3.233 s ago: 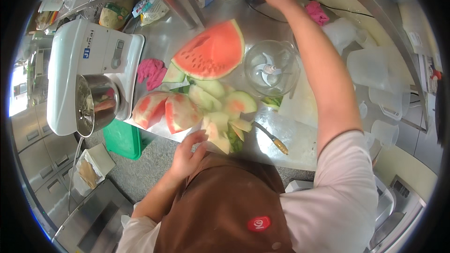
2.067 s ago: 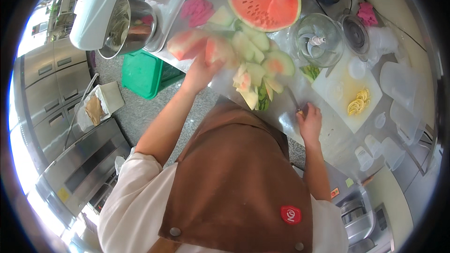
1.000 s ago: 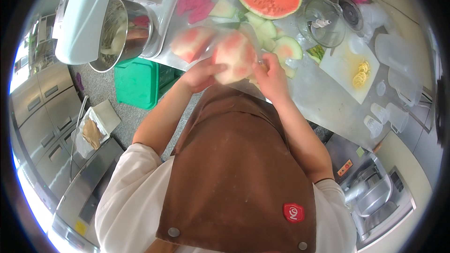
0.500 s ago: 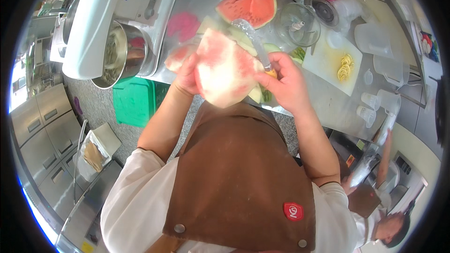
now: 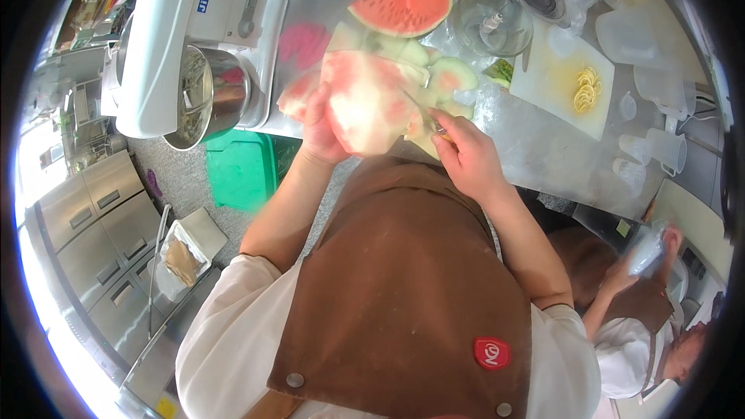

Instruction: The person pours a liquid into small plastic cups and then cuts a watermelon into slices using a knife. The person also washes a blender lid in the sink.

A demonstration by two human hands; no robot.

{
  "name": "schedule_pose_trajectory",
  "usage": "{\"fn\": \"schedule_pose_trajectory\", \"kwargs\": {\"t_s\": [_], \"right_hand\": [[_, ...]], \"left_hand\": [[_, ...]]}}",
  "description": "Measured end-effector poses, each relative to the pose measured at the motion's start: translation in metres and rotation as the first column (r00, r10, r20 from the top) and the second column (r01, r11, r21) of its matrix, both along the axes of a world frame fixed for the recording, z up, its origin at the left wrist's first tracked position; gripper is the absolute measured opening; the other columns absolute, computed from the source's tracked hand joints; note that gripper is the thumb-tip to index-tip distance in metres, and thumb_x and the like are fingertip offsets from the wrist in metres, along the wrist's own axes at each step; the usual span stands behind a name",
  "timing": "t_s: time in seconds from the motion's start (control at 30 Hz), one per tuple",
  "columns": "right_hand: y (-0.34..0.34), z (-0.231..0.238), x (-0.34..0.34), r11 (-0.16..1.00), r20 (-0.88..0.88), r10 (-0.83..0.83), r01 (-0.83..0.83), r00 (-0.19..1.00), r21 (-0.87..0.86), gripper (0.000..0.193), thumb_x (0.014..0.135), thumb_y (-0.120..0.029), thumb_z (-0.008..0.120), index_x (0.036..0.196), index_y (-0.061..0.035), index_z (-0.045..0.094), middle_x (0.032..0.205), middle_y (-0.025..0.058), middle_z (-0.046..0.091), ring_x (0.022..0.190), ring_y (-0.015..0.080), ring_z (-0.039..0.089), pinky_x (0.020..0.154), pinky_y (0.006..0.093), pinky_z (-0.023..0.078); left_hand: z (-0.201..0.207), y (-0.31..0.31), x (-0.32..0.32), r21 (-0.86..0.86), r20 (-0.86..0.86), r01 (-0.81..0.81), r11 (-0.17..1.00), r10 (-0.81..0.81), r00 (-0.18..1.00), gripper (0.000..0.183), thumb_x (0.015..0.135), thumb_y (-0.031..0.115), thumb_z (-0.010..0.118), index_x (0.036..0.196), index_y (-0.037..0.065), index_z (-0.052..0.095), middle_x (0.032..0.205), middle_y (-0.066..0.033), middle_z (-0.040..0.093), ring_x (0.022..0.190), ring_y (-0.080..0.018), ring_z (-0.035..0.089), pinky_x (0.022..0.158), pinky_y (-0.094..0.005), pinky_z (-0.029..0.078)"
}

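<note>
A large peeled piece of watermelon, pale with pink patches, is held up in front of me over the table's near edge. Gripping its left side is my left hand, thumb up along the flesh. My right hand is closed round the yellowish handle of a knife, whose blade lies against the melon's right side and is partly hidden. Pale green rind pieces lie behind and beside the melon. Farther back rests a red watermelon wedge with green rind.
To the left stands a white stand mixer with a steel bowl; a green bin sits below. On the right are a clear processor bowl, a white cutting board with yellow slices, and plastic containers. A co-worker holds something clear.
The knife has swung from standing up behind the melon to its right side, my right hand moving slightly down. The melon has tilted a little. The co-worker's arms have lowered.
</note>
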State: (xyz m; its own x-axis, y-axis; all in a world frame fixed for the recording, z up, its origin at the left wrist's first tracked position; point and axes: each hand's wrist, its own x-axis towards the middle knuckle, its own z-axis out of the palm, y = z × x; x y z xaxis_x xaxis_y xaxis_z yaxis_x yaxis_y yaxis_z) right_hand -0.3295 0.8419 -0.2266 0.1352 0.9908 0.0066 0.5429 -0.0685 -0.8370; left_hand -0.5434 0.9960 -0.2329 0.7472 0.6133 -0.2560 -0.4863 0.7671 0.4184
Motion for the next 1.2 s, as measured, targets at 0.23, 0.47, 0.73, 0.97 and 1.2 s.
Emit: {"fn": "schedule_pose_trajectory", "kwargs": {"t_s": [0.23, 0.47, 0.73, 0.97, 1.2], "right_hand": [[0.002, -0.024, -0.016, 0.991, 0.078, -0.130, 0.127, 0.988, 0.038, 0.031, 0.094, -0.014, 0.072, 0.122, -0.0040, 0.066, 0.089, 0.0165, 0.071, 0.079, 0.0385, 0.070, 0.068, 0.0473, 0.056], [-0.002, -0.041, -0.015, 0.990, 0.218, -0.065, 0.091, 0.974, -0.111, 0.022, 0.098, -0.023, 0.069, 0.100, -0.0028, 0.063, 0.084, 0.0199, 0.071, 0.077, 0.0402, 0.070, 0.067, 0.0497, 0.056], [0.000, -0.087, 0.002, 0.941, 0.344, -0.133, 0.227, 0.929, -0.251, 0.024, 0.099, -0.024, 0.067, 0.094, -0.0016, 0.059, 0.083, 0.0223, 0.070, 0.075, 0.0421, 0.069, 0.065, 0.0507, 0.055], [0.011, -0.039, -0.021, 0.997, 0.161, -0.077, 0.076, 0.984, 0.015, 0.025, 0.100, -0.025, 0.066, 0.096, -0.0018, 0.060, 0.081, 0.0222, 0.070, 0.074, 0.0441, 0.068, 0.063, 0.0518, 0.054], [0.003, -0.077, 0.000, 0.937, 0.230, -0.075, 0.147, 0.970, -0.316, 0.026, 0.102, -0.027, 0.063, 0.098, -0.0014, 0.060, 0.082, 0.0235, 0.069, 0.079, 0.0453, 0.068, 0.071, 0.0539, 0.053]], "left_hand": [[-0.004, -0.022, -0.005, -0.070, -0.025, -0.045, 0.997, 0.044, 0.999, 0.083, 0.095, 0.058, 0.062, 0.153, 0.002, 0.041, 0.149, -0.0178, 0.054, 0.135, -0.0333, 0.056, 0.114, -0.0496, 0.046], [-0.014, -0.031, -0.016, -0.073, -0.128, -0.086, 0.994, 0.076, 0.989, 0.081, 0.096, 0.054, 0.063, 0.152, 0.001, 0.041, 0.148, -0.0166, 0.055, 0.135, -0.0324, 0.056, 0.114, -0.0480, 0.046], [-0.017, -0.034, -0.020, -0.091, -0.050, -0.083, 0.992, 0.079, 0.996, 0.080, 0.096, 0.055, 0.063, 0.154, 0.005, 0.042, 0.151, -0.0162, 0.054, 0.138, -0.0342, 0.054, 0.116, -0.0508, 0.045], [-0.014, -0.025, -0.021, -0.032, -0.165, -0.090, 0.995, 0.083, 0.983, 0.082, 0.094, 0.057, 0.064, 0.155, 0.008, 0.042, 0.152, -0.0155, 0.054, 0.139, -0.0347, 0.054, 0.117, -0.0516, 0.044], [-0.008, -0.029, -0.028, -0.087, -0.039, -0.076, 0.993, 0.072, 0.997, 0.075, 0.101, 0.054, 0.057, 0.154, 0.003, 0.041, 0.150, -0.0170, 0.054, 0.136, -0.0329, 0.055, 0.114, -0.0492, 0.047]]}}
